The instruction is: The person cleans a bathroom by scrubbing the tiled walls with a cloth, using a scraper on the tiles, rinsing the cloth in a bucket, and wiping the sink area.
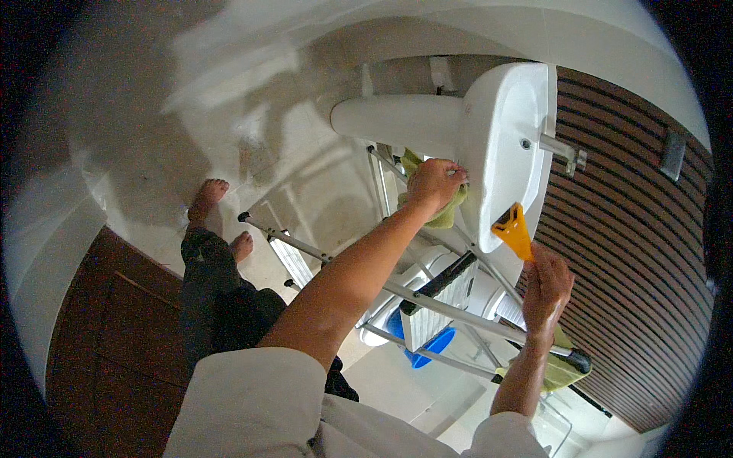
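Observation:
My right hand [547, 286] grips the handle of an orange-yellow scraper [515, 232]. Its dark blade end lies over the near end of a white pedestal washbasin [507, 160]; whether it touches the rim, I cannot tell. Beside the basin's outer side is my left hand [436, 182], thumb and fingertips drawn together. A green cloth [449, 212] shows behind and below that hand. Whether the left fingers hold the cloth or something small is hidden. A chrome tap [564, 151] projects over the bowl.
An aluminium stepladder [458, 312] stands between me and the basin, a second green cloth [564, 366] at one rail end. Beneath it are a white toilet [372, 326] and a blue plastic vessel [432, 349]. Dark slatted wall covering [607, 246] backs the basin. A brown door [114, 332] is at left.

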Demonstrator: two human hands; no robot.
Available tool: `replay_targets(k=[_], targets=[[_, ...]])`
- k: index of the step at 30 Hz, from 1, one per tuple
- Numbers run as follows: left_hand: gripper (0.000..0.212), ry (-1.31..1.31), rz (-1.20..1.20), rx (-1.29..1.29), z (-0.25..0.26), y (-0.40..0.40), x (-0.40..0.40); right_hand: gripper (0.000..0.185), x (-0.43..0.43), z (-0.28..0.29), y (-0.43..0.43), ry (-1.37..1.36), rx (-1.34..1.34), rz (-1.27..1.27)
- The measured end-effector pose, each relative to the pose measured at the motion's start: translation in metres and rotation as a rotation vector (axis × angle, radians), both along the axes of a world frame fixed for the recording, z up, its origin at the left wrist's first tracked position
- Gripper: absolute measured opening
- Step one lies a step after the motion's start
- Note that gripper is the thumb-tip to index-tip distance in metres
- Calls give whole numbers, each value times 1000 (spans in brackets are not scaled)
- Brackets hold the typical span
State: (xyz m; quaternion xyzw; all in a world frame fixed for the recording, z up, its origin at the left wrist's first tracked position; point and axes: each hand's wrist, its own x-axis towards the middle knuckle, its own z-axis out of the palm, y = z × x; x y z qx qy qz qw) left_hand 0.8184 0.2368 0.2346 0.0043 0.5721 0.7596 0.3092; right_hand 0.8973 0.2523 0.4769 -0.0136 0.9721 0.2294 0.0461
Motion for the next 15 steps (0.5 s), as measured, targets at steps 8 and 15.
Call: replay_targets(k=[8, 15], targets=[[28, -142, -82, 140, -21, 2, 5, 20, -99, -20, -17, -439, 218, 192], [26, -239, 11, 102, -47, -47, 41, 14, -153, -57, -17, -814, 568, 365]])
